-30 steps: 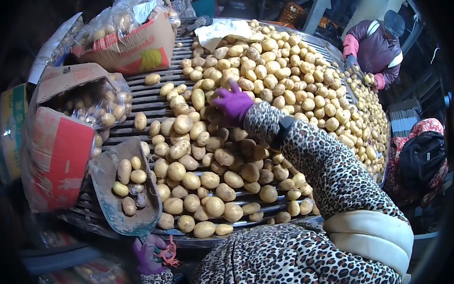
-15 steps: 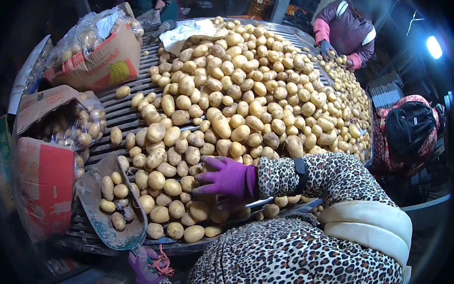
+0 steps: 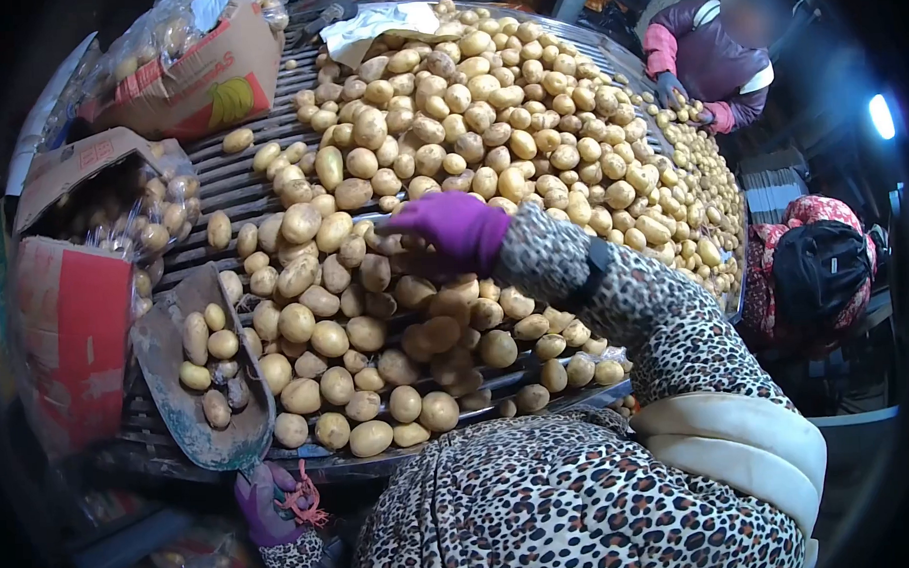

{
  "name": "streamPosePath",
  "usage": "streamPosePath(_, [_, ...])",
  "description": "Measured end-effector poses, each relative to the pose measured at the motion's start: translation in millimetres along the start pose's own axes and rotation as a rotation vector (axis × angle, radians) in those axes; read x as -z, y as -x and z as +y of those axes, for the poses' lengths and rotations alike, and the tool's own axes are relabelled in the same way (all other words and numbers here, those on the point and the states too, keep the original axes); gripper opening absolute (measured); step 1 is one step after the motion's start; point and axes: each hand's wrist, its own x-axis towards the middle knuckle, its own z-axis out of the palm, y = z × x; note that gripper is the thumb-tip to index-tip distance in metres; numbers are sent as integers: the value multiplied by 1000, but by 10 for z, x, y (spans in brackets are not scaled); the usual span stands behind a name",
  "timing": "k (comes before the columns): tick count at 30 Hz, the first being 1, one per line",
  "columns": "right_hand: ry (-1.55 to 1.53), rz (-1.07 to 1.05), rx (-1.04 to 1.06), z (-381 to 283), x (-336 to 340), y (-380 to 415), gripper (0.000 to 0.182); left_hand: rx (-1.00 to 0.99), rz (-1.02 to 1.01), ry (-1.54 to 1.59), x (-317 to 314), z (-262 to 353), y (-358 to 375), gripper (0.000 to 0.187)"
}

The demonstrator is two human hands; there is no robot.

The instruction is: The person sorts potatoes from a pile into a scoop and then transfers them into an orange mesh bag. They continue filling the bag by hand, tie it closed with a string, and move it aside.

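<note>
My left hand (image 3: 269, 501), in a purple glove, is closed around the handle of a worn metal scoop (image 3: 172, 346) at the lower left. Several potatoes (image 3: 222, 343) and a dark lump lie in the scoop. A reddish string (image 3: 304, 498) hangs beside that hand. My right hand (image 3: 455, 229), also in a purple glove, reaches over the middle of the potato pile (image 3: 514, 112). Its fingers point left, one visibly stretched out, and no potato shows in its grasp; the underside is hidden.
The pile lies on a slatted table (image 3: 241, 191). Cardboard boxes with bagged potatoes, an upper one (image 3: 193, 93) and a lower one (image 3: 76, 337), stand at left. A paper sheet (image 3: 377, 26) lies at the back. A co-worker (image 3: 712, 60) handles potatoes at upper right; another person (image 3: 824, 266) is at right.
My right hand has moved up and away from me across the pile. Potatoes near the front edge have shifted and spread. My left hand keeps its hold on the scoop; the view has tilted slightly.
</note>
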Motion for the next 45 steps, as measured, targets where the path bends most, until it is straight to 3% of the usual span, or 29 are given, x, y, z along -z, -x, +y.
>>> streamPosePath(2, [196, -33, -108, -3, -155, -187, 42, 26, 72, -9, -124, 74, 44, 28])
streamPosePath(3, [264, -159, -127, -58, -167, -272, 38, 28, 91, -21, -139, 65, 61, 28])
streamPosePath(4, [265, -172, -153, -111, -223, -350, 38, 29, 114, -35, -109, 43, 64, 29])
streamPosePath(6, [280, -196, -203, -186, -290, -450, 37, -36, -27, -238, 123, -25, -22, 30])
streamPosePath(8, [219, -111, -198, -151, -323, -414, 38, 56, 16, -136, 9, 12, 23, 27])
streamPosePath(9, [201, -196, -255, -133, -316, -451, 37, 78, -18, -183, -21, 14, 18, 27])
streamPosePath(12, [-72, -89, -169, -3, -366, -347, 38, 176, -108, -133, -185, 6, 61, 27])
streamPosePath(13, [-302, -62, -112, 40, -378, -322, 44, 124, -93, -246, -259, 29, 98, 27])
streamPosePath(15, [-851, -50, -230, 25, -550, -295, 52, 86, -89, -277, -295, 34, 153, 32])
streamPosePath(17, [-909, 29, -110, -351, -463, -333, 61, 100, -170, -359, -411, 105, 134, 33])
streamPosePath(18, [-1066, 53, -156, -556, -453, -341, 62, 104, -78, -348, -460, 64, 156, 34])
streamPosePath(21, [-1010, 183, 17, -954, -416, -413, 65, 29, -164, -352, -210, -159, 77, 33])
streamPosePath(22, [-803, 187, 57, -907, -348, -406, 63, -20, -195, -366, -163, -203, 53, 32])
streamPosePath(24, [-581, 15, -197, -665, 65, -250, 63, -35, -204, -298, -108, -256, 23, 29])
streamPosePath(26, [-53, 341, -41, 217, -161, -175, 63, 35, -159, -130, -166, -252, 61, 27])
streamPosePath(27, [176, 202, -266, 296, 66, 17, 61, 116, -97, -94, -319, -131, 91, 36])
streamPosePath(28, [238, 108, -340, 562, 14, 263, 63, 96, -60, -66, -312, -178, 99, 36])
streamPosePath(29, [323, -116, -475, 508, 74, 495, 64, 78, -25, -45, -304, -199, 90, 35])
streamPosePath(30, [498, -94, -385, 397, 28, 728, 62, 63, 9, -26, -292, -220, 76, 34])
streamPosePath(32, [468, -74, -410, 383, -257, 961, 61, 12, -27, -86, -274, -283, 59, 33])
streamPosePath(33, [304, -43, -342, 372, -297, 1024, 59, 33, -34, -71, -330, -230, 58, 33])
streamPosePath(36, [245, -109, -307, -222, -284, 1011, 68, 25, -74, -107, -338, -237, 37, 31])
streamPosePath(38, [294, 21, -173, -426, -536, 1032, 74, -19, -67, -193, -212, -318, -26, 31])
streamPosePath(45, [88, 57, 89, -784, -526, 1130, 61, -52, -89, -200, -223, -264, -55, 24])
